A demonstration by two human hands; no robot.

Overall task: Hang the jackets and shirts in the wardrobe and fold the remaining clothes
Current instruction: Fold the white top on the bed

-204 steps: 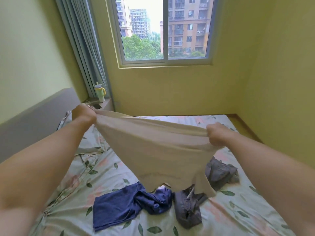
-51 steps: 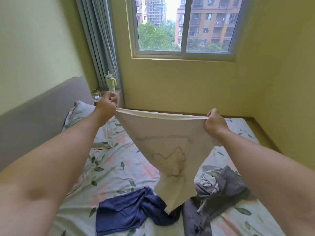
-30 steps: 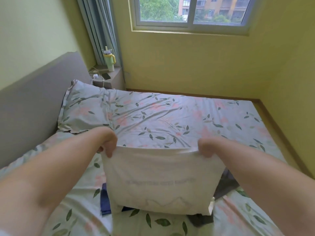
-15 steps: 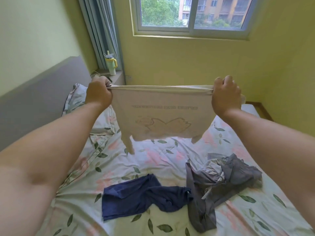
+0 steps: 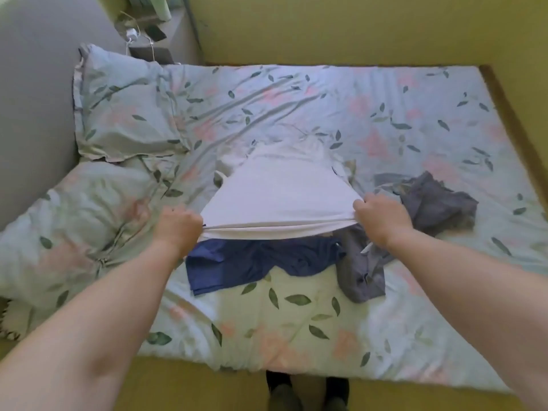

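Here the white shirt [image 5: 278, 191] lies over the middle of the bed [image 5: 296, 321], its long axis running straight away from the person toward the far wall. Its near edge is pulled taut from left to right between the two hands and held up off the sheet, while the far end rests rumpled on the sheet. Which end is the collar cannot be told.

The left hand [image 5: 178, 226] clenches the near left corner, fingers curled round the fabric. The right hand [image 5: 382, 218] grips the near right corner in the same way.

There are three garments in all, one of each colour. The blue garment [image 5: 255, 262] lies spread left to right, partly under the shirt's raised edge. The grey garment [image 5: 430, 209] lies crumpled just beside the right hand, and its near part touches the blue one's right end.

Two pillows sit at the left against the grey headboard [image 5: 29, 84]: the far pillow [image 5: 124, 105] and the near pillow [image 5: 74, 226].
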